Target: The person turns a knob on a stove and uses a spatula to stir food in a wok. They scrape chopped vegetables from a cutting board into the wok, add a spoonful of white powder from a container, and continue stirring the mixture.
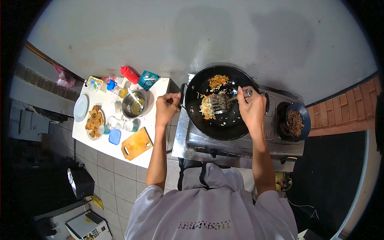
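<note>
A large black wok [216, 130] sits on the steel gas stove [200, 144]. My right hand [251, 105] is closed round the handle of a slotted metal spatula [221, 103], its head among shredded vegetables [207, 107] in the wok. Farther back in the wok lies a small heap of orange-brown bits [218, 81]. At the wok's left side, my left hand [167, 106] has its fingers pinched together close to the black side handle [183, 95]; whether they grip it is hard to tell.
A pan [304, 116] of brown strips stands at the stove's right. The white table [140, 163] on the left holds a cutting board [137, 144], a steel pot [134, 105], a plate of fried pieces [95, 122], a red bottle [130, 75] and several containers.
</note>
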